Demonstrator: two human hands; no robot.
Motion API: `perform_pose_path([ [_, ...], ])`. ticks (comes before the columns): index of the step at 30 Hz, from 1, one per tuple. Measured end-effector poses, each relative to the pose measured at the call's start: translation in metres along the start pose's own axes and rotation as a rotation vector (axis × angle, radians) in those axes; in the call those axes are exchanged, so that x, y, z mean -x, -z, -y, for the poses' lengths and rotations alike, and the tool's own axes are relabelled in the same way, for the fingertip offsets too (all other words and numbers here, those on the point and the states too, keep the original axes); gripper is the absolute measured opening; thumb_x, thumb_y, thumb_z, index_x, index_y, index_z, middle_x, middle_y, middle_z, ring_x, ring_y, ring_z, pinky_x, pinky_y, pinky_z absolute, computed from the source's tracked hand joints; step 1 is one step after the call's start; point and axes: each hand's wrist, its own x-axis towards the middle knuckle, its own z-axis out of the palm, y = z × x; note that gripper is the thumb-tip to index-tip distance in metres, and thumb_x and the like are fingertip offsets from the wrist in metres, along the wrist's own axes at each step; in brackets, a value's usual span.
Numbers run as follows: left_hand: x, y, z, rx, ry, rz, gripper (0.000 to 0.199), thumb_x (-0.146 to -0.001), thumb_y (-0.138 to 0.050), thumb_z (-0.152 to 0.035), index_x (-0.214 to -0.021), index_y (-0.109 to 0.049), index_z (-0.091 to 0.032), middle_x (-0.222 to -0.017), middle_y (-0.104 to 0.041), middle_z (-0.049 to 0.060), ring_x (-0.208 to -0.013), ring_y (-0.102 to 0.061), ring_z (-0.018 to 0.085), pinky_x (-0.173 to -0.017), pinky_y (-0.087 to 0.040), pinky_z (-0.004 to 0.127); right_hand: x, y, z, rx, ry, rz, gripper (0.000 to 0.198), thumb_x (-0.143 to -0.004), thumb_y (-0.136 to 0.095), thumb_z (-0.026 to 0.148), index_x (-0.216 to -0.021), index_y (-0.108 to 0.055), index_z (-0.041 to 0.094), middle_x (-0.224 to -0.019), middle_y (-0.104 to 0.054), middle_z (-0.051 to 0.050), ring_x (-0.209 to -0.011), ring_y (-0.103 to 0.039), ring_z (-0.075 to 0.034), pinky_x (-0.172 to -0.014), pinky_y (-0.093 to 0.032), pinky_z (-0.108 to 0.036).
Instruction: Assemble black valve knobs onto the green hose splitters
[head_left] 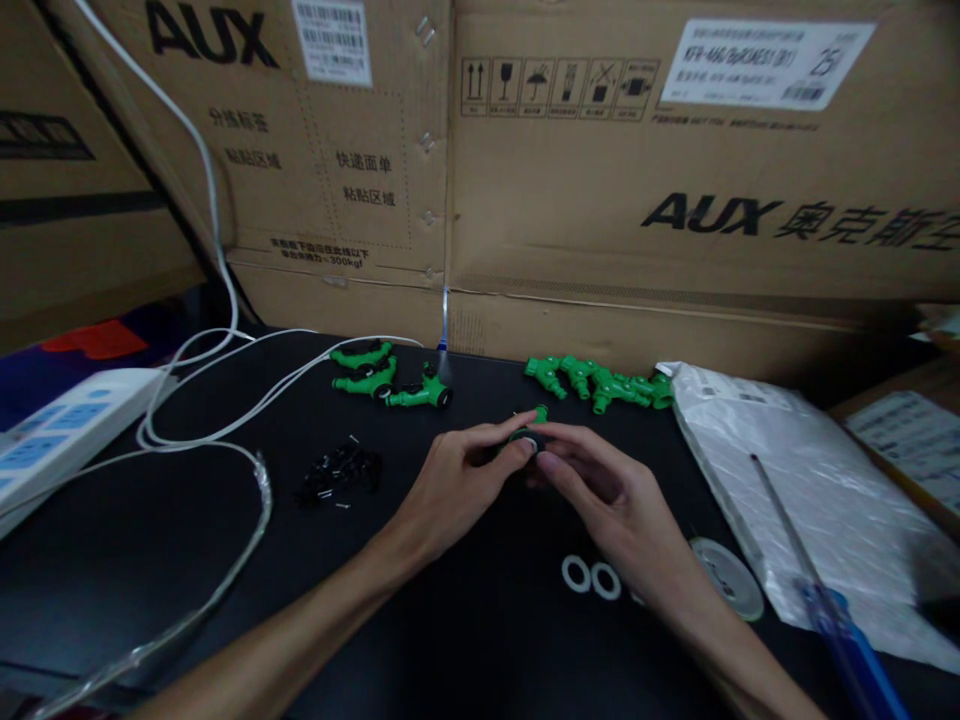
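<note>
Both hands meet over the middle of the dark table, holding a green plastic hose fitting (541, 412) with a black end. My left hand (463, 470) has its thumb pressed on that black end, where a small pale spot shows. My right hand (611, 478) pinches the same end from the other side. Fingers cover most of the fitting. Two white ring washers (606, 581) lie just below my right hand, and a further pale edge is partly hidden by the wrist. Left of my hands is a pile of small black parts (341, 474) with metal pins or screws.
Several green fittings lie at the back left (367, 380) and back right (600, 382). On the right are a white plastic packet (750, 430), a blue-handled screwdriver (844, 630) and a round clear disc (727, 578). A power strip (75, 430) and white cables (217, 220) occupy the left. Cardboard boxes (555, 200) stand behind.
</note>
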Motion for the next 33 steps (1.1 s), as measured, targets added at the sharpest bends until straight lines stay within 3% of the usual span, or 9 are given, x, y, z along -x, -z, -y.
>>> perform_pose_path([
  [4, -0.001, 0.001, -0.004, 0.022, 0.014, 0.032, 0.040, -0.103, -0.051, -0.041, -0.140, -0.062, -0.028, -0.151, -0.056, 0.000, -0.146, -0.046, 0.023, -0.125, -0.028, 0.042, -0.002, 0.002, 0.002, -0.055, -0.065, 0.004, 0.029, -0.095, -0.064, 0.036, -0.120, -0.066, 0.021, -0.083, -0.075, -0.001, -0.077, -0.073, -0.015, -0.075, -0.061, -0.028],
  [6, -0.002, 0.001, -0.003, 0.048, 0.019, 0.042, 0.051, -0.102, -0.054, -0.042, -0.150, -0.049, -0.027, -0.149, -0.060, 0.004, -0.142, -0.051, 0.025, -0.122, -0.033, 0.045, -0.002, 0.002, 0.001, -0.089, -0.088, 0.010, 0.032, -0.095, -0.063, 0.038, -0.122, -0.064, 0.021, -0.083, -0.075, -0.002, -0.076, -0.073, -0.016, -0.076, -0.061, -0.031],
  [9, -0.004, 0.000, -0.001, 0.130, 0.048, 0.059, 0.067, -0.100, -0.058, -0.038, -0.160, -0.030, -0.025, -0.127, -0.074, 0.007, -0.122, -0.067, 0.025, -0.112, -0.045, 0.047, -0.002, 0.003, 0.002, -0.091, -0.092, -0.005, 0.033, -0.095, -0.064, 0.040, -0.122, -0.065, 0.021, -0.083, -0.073, -0.002, -0.076, -0.072, -0.016, -0.075, -0.059, -0.031],
  [11, -0.005, -0.001, -0.001, 0.197, 0.077, 0.067, 0.074, -0.099, -0.060, -0.037, -0.162, -0.023, -0.023, -0.120, -0.076, 0.007, -0.115, -0.069, 0.023, -0.110, -0.046, 0.045, -0.002, 0.003, 0.003, -0.075, -0.097, -0.016, 0.034, -0.094, -0.065, 0.042, -0.121, -0.067, 0.021, -0.082, -0.072, -0.001, -0.074, -0.069, -0.015, -0.073, -0.057, -0.030],
  [20, -0.005, -0.004, 0.007, 0.481, 0.140, 0.103, 0.097, -0.089, -0.076, -0.038, -0.164, -0.015, -0.023, -0.143, -0.063, 0.014, -0.136, -0.054, 0.028, -0.118, -0.034, 0.043, -0.001, 0.003, 0.005, -0.020, -0.102, -0.038, 0.030, -0.093, -0.067, 0.041, -0.116, -0.070, 0.021, -0.071, -0.058, 0.004, -0.066, -0.055, -0.012, -0.063, -0.046, -0.024],
  [33, -0.007, -0.003, 0.005, 0.488, 0.099, 0.096, 0.103, -0.082, -0.084, -0.033, -0.163, -0.020, -0.023, -0.151, -0.055, 0.014, -0.136, -0.053, 0.030, -0.114, -0.038, 0.040, -0.003, 0.003, 0.003, -0.057, -0.092, -0.009, 0.026, -0.094, -0.065, 0.040, -0.113, -0.071, 0.023, -0.075, -0.057, 0.004, -0.068, -0.052, -0.010, -0.063, -0.044, -0.021],
])
